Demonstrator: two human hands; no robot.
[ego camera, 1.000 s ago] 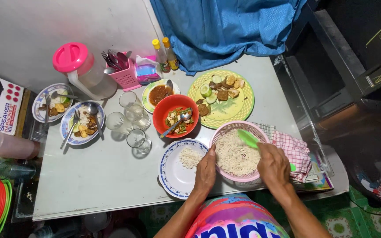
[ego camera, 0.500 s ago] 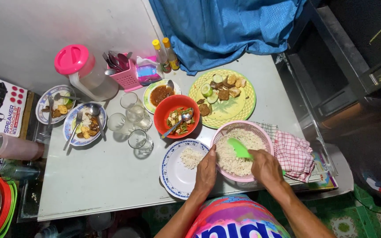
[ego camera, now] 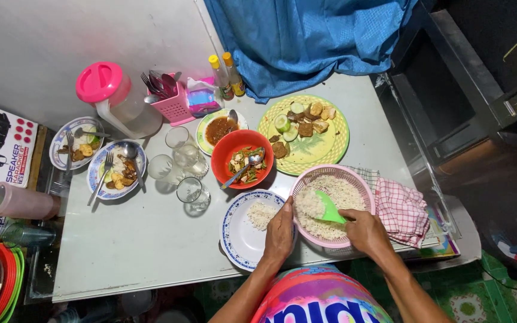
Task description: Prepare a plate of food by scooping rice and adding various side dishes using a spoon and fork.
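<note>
In the head view, the right hand (ego camera: pixel 366 230) has its grip closed around the handle of a green rice paddle (ego camera: pixel 331 209), whose blade is dug into the white rice (ego camera: pixel 324 203) inside a pink colander basket (ego camera: pixel 363 185) at the near edge of the table (ego camera: pixel 139 251). The left hand (ego camera: pixel 280 234) lies flat, fingers loosely together, its grip holding nothing; it rests where the basket's left rim meets a blue-rimmed white plate (ego camera: pixel 240 233), touching both. That plate carries a small heap of rice (ego camera: pixel 260 214) and sits just beside the basket.

A red checked cloth (ego camera: pixel 401 210) lies under the basket's right side. Beyond the basket stand a red bowl (ego camera: pixel 222 158) of vegetables with a spoon in it and a yellow-green plate (ego camera: pixel 324 146) of fried pieces and cucumber slices. Three clear glasses (ego camera: pixel 181 158) stand left of the red bowl, well apart from both hands. Farther left are two served plates (ego camera: pixel 97 173), a pitcher with a pink lid (ego camera: pixel 106 90) and a pink cutlery holder (ego camera: pixel 175 107). Nothing stands between hands and basket.
</note>
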